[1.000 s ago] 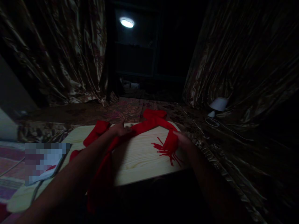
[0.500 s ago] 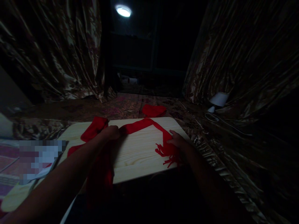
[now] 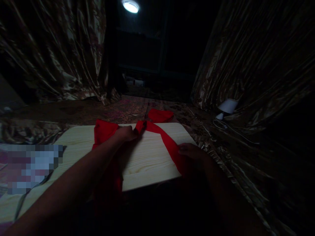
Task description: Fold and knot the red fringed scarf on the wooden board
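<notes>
A long red scarf [image 3: 169, 144] lies across the pale wood-grain table [image 3: 145, 160], its strip bent in an arch between my two hands. My left hand [image 3: 126, 132] is closed on the scarf near the table's middle. More of the red cloth bunches behind and below my left forearm and hangs over the near edge. At the right edge of the table, my right hand [image 3: 192, 151] grips the strip, which drops into shadow below it. The fringed end is lost in the dark. Beyond the far edge rests a separate-looking red cloth piece [image 3: 160, 115].
A blurred-out flat item [image 3: 36, 167] lies on the table's left. A small white lamp [image 3: 227, 106] with a cord stands at the right on a patterned cover. Patterned curtains [image 3: 83, 49] hang either side of a dark window [image 3: 142, 49].
My right hand has moved slightly right and the fringe has dropped from view. The left hand has shifted a little right and up, with the red cloth beside it reshaped.
</notes>
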{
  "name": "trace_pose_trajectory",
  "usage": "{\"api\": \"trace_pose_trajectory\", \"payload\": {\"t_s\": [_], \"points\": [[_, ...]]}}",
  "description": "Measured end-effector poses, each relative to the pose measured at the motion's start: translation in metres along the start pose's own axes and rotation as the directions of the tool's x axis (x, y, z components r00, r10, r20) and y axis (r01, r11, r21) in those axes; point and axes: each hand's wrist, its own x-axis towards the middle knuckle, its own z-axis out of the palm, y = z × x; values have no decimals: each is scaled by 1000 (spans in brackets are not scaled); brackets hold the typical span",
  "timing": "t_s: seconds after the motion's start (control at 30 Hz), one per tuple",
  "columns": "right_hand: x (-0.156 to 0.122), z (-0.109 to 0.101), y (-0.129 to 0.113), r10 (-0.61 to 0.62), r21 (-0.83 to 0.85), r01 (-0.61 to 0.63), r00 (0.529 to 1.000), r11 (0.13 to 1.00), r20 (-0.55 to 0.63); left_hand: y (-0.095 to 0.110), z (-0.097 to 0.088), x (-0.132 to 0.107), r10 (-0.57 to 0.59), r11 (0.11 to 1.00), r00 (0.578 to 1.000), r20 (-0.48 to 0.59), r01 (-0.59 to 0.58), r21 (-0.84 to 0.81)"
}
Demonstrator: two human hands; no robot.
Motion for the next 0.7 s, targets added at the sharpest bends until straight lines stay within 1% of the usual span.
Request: {"api": "trace_pose_trajectory", "payload": {"t_s": [0.07, 0.1, 0.13, 0.17, 0.23, 0.27, 0.33, 0.43, 0.47, 0.57, 0.67, 0.7], "points": [[13, 2, 1, -14, -144, -4, 992, 990, -126, -5, 3, -3, -21, 999, 999, 40, 20, 28], [20, 4, -1, -50, -170, 18, 982, 985, -184, -8, 5, -4, -29, 999, 998, 61, 27, 42], [28, 7, -4, -97, -167, 59, 969, 984, -228, -12, 6, -4, -31, 998, 996, 78, 27, 54], [35, 12, -9, -150, -145, 117, 958, 982, -245, -16, 7, -4, -24, 998, 995, 94, 18, 61], [51, 22, -22, -239, -96, 221, 940, 970, -243, -23, 11, -4, 10, 998, 992, 126, -17, 57], [58, 27, -30, -273, -88, 259, 936, 962, -223, -26, 13, -4, 31, 998, 989, 142, -38, 51], [74, 36, -44, -342, -132, 324, 926, 937, -159, -32, 19, -5, 57, 997, 986, 157, -63, 33], [98, 46, -63, -426, -294, 394, 903, 871, -53, -38, 30, -7, 51, 998, 990, 130, -54, 17], [106, 48, -68, -426, -355, 390, 904, 850, -26, -40, 32, -7, 52, 998, 991, 122, -55, 22], [127, 56, -82, -368, -521, 335, 929, 785, 43, -44, 36, -5, 69, 996, 990, 119, -75, 40], [143, 64, -93, -296, -620, 312, 946, 719, 133, -50, 33, 1, 51, 997, 995, 91, -46, -59], [148, 67, -95, -261, -640, 288, 955, 712, 139, -52, 32, 3, 36, 994, 996, 78, -28, -103]]}}
